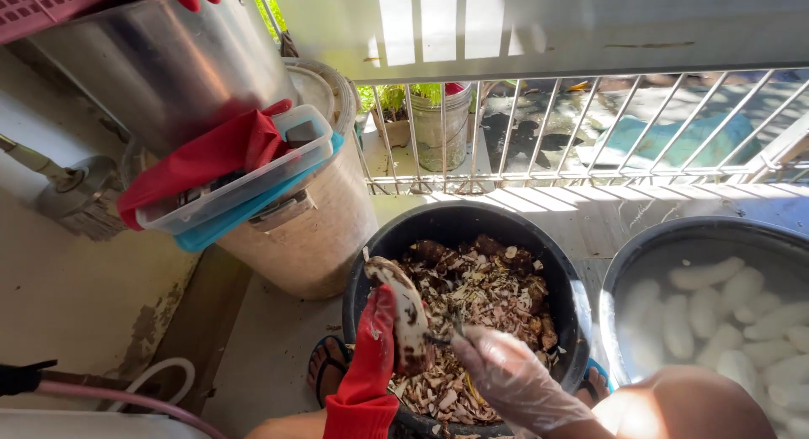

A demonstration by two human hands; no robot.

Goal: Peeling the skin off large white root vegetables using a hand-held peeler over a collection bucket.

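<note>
Over a black tub (358,279) heaped with brown peelings (480,304): left hand (377,342) in a red rubber glove, clenched around a long root (404,317), half peeled, pale at the upper end and dirty brown lower down, tilted upright above the near rim. Right hand (506,376) in a thin clear glove just beside it, fingers closed on a small dark blade (447,334) whose tip touches the root's lower part. Bare knee (674,405) at the bottom right edge, sandalled foot (324,367) beside the tub.

To the right, a second black basin (674,228) of cloudy water with many peeled white roots (716,313) floating in it.

At upper left, another person's red-gloved hand (211,161) gripping a clear plastic box (253,182) with a blue lid beneath it, next to a tilted steel pot (160,60) and a pink crate (50,5). Below these, a large cream bucket (312,228). Behind, a white metal railing (548,127) with a green potted plant (404,102) beyond it, sunlit. Hose (109,397) along the lower left floor.
</note>
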